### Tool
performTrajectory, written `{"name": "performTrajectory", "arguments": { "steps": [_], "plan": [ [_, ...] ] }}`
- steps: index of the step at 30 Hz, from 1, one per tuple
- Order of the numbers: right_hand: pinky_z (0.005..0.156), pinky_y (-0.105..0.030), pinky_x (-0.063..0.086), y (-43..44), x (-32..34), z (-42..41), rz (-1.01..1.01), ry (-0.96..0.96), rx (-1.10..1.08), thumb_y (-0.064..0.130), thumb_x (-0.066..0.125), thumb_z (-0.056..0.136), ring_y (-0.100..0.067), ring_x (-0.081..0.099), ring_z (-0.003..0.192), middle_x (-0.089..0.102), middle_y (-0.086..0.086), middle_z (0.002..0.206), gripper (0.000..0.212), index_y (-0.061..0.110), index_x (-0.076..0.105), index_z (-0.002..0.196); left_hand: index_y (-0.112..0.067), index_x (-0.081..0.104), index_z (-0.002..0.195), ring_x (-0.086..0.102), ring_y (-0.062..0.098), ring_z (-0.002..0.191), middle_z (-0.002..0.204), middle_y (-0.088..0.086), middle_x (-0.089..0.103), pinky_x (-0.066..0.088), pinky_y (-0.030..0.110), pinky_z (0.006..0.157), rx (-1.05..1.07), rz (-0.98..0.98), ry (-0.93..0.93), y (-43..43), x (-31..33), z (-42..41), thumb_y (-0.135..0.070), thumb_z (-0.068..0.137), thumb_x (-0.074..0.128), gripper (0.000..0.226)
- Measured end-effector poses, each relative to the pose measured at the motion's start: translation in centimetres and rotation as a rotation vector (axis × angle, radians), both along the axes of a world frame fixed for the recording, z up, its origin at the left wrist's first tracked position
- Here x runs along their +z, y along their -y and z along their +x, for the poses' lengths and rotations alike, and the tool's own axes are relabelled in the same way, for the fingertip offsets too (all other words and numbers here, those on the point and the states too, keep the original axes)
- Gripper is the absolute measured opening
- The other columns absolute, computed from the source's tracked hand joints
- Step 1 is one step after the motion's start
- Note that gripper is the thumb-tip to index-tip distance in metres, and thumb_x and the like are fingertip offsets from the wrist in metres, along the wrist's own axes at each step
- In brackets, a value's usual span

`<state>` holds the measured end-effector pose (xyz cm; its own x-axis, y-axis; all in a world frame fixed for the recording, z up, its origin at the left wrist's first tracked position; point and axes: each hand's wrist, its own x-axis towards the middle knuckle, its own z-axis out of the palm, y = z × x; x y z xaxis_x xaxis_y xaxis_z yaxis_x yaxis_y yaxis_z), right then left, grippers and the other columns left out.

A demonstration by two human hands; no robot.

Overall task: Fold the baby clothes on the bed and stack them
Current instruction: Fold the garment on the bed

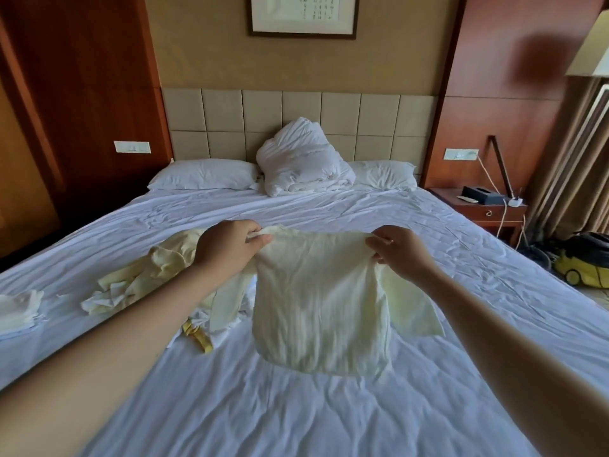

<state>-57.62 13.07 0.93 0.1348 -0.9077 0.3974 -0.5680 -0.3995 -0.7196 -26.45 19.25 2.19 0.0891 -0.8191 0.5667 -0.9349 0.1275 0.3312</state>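
a baby top (316,308) held up over the bed (296,407), one garment into the folding

the pale yellow top hangs above the bare sheet, hem lowest and one sleeve dangling to the right. the left hand (227,247) and right hand (398,250) each pinch a shoulder corner between thumb and curled fingers, pulling the top edge taut between them. next it likely needs lowering flat onto the sheet, then the sleeves turned in. just beyond on the left lies a pile of unfolded clothes (158,278); a small folded stack (19,308) sits at the far left edge, where the top should end up. a bundled duvet (300,159) rests at the headboard.
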Motion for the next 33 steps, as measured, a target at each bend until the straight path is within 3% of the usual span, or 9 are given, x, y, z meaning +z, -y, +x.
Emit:
{"name": "performTrajectory", "arguments": {
  "steps": [3, 5, 7, 9, 12, 15, 21, 25, 33],
  "plan": [
    [0.075, -0.024, 0.043, 1.3, 0.6, 0.3, -0.073, -0.014, -0.034, 0.019, 0.066, 0.09, -0.01, 0.063, 0.081, 0.07, 0.001, 0.087, 0.01, 0.012, 0.072, 0.094, -0.015, 0.065, 0.076, 0.061, 0.023, 0.073, 0.07, 0.001, 0.063, 0.042, 0.032, 0.06, 0.024, -0.038, 0.04, 1.5, 0.4, 0.0, -0.046, 0.091, 0.06, 0.035],
    [0.084, -0.023, 0.042, 2.0, 1.1, 0.6, -0.141, -0.042, -0.053, 0.021, 0.068, 0.089, -0.012, 0.062, 0.096, 0.069, -0.003, 0.105, 0.017, 0.008, 0.072, 0.101, -0.018, 0.074, 0.095, 0.065, 0.022, 0.097, 0.103, -0.002, 0.072, 0.048, 0.033, 0.076, 0.013, -0.088, 0.019, 2.2, 0.8, 0.1, -0.039, 0.093, 0.061, 0.025],
    [0.092, -0.023, 0.039, 2.1, 1.2, 0.8, -0.203, -0.104, -0.048, 0.022, 0.068, 0.089, -0.016, 0.057, 0.114, 0.065, -0.005, 0.119, 0.019, 0.009, 0.074, 0.102, -0.018, 0.073, 0.111, 0.06, 0.016, 0.118, 0.134, -0.006, 0.061, 0.047, 0.031, 0.089, -0.004, -0.117, -0.001, 2.3, 0.6, 0.4, -0.034, 0.094, 0.062, 0.026],
    [0.089, -0.019, 0.034, 1.9, 0.2, 1.1, -0.226, -0.143, -0.039, 0.023, 0.069, 0.088, -0.014, 0.054, 0.121, 0.061, -0.003, 0.126, 0.016, 0.014, 0.075, 0.1, -0.017, 0.074, 0.11, 0.056, 0.014, 0.124, 0.144, -0.006, 0.052, 0.047, 0.03, 0.088, -0.014, -0.125, 0.025, 1.5, -0.6, 0.7, -0.029, 0.094, 0.062, 0.023],
    [0.089, -0.018, 0.036, 0.3, -4.0, 1.6, -0.233, -0.187, -0.001, 0.019, 0.073, 0.085, -0.017, 0.057, 0.118, 0.059, -0.006, 0.128, 0.012, 0.016, 0.077, 0.095, -0.018, 0.076, 0.105, 0.057, 0.019, 0.123, 0.147, -0.005, 0.049, 0.051, 0.033, 0.084, 0.02, -0.016, 0.109, -0.9, -4.5, 1.3, -0.028, 0.095, 0.06, 0.021],
    [0.093, -0.019, 0.036, -2.5, -10.2, 2.2, -0.081, -0.316, 0.067, 0.023, 0.073, 0.084, -0.019, 0.056, 0.121, 0.056, -0.007, 0.132, 0.013, 0.018, 0.077, 0.097, -0.02, 0.072, 0.108, 0.056, 0.023, 0.12, 0.146, -0.001, 0.047, 0.05, 0.036, 0.085, 0.093, 0.296, 0.333, -4.0, -9.2, 1.4, -0.031, 0.101, 0.046, 0.029],
    [0.089, -0.028, 0.046, -9.1, -20.1, 3.4, 0.223, -0.65, 0.107, 0.039, 0.062, 0.09, -0.017, 0.056, 0.114, 0.051, 0.003, 0.122, 0.022, 0.028, 0.071, 0.106, -0.02, 0.064, 0.118, 0.06, 0.023, 0.11, 0.12, 0.003, 0.064, 0.038, 0.026, 0.072, 0.144, 0.774, 0.545, -9.6, -18.0, 0.4, -0.025, 0.103, 0.036, 0.032],
    [0.082, -0.027, 0.044, -11.3, -21.0, 3.4, 0.249, -0.705, 0.092, 0.038, 0.06, 0.091, -0.017, 0.055, 0.11, 0.053, 0.001, 0.113, 0.021, 0.032, 0.071, 0.109, -0.015, 0.064, 0.121, 0.059, 0.023, 0.117, 0.125, 0.005, 0.063, 0.047, 0.029, 0.086, 0.179, 0.896, 0.623, -11.1, -19.9, 0.0, -0.015, 0.101, 0.04, 0.031],
    [0.067, -0.026, 0.049, -13.0, -21.2, 3.0, 0.42, -0.771, 0.238, 0.036, 0.068, 0.085, -0.01, 0.064, 0.085, 0.065, 0.015, 0.091, 0.018, 0.028, 0.074, 0.101, -0.012, 0.057, 0.127, 0.056, 0.025, 0.12, 0.129, 0.004, 0.058, 0.048, 0.033, 0.09, 0.147, 1.018, 0.763, -12.0, -19.4, -1.4, -0.009, 0.097, 0.043, 0.033]
  ]
}}
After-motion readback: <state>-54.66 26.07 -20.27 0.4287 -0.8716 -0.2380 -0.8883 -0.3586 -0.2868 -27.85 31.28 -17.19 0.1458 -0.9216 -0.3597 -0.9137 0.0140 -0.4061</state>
